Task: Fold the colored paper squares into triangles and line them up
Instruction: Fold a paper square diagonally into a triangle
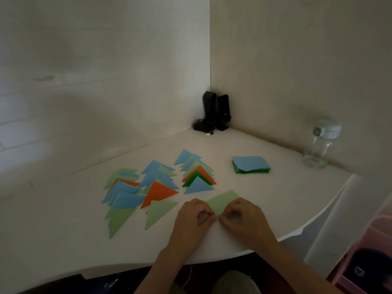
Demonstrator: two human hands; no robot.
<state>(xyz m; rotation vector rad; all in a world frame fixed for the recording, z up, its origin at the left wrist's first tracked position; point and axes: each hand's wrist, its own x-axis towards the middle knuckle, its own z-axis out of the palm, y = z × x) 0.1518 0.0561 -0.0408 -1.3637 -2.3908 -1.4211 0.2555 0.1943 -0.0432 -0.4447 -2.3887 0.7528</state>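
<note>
While rows of folded paper triangles (157, 187) fan out at ten o'clock, both hands (218, 217) pinch a pale green paper square (224, 201) near the white worktop's (265, 198) front edge. Corners pressed unevenly could set a crooked crease.

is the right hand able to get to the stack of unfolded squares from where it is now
Probably yes. The stack of squares lies on the table beyond the right hand, with only bare tabletop between them. But that hand, like the left hand, is pinching the light green paper and would have to let go first.
</note>
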